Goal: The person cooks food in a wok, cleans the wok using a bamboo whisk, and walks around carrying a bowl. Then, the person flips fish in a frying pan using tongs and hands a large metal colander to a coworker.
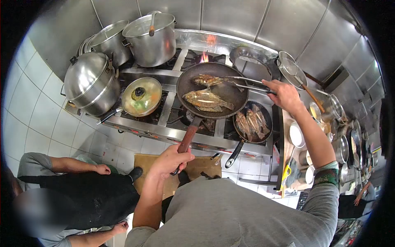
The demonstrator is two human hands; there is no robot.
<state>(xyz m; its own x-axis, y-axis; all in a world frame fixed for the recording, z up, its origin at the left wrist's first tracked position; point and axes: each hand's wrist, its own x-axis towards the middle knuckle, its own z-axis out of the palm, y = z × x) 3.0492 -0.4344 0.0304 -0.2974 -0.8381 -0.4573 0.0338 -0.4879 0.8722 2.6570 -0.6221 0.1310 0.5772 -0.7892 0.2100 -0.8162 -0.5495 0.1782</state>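
Note:
My left hand (170,159) is wrapped around the brown handle of a dark frying pan (185,88), which is raised over the stove. Two browned fish lie in this pan: a whole-looking fish (207,101) near the front and another fish (205,79) behind it. In my right hand (284,95) is a pair of metal tongs (253,84), closed in my fingers, with the tips reaching the rear fish. Whether the tips pinch it, I cannot tell. A smaller black pan (267,117) with several fried fish (252,122) sits on the stove at the right.
Flame (204,57) burns on a back burner. A lidded pan (142,96), a steamer pot (88,82) and tall stockpots (152,41) occupy the stove's left side. A strainer (288,62) and bowls (297,135) are at right. A co-worker in a black apron (94,197) stands close at left.

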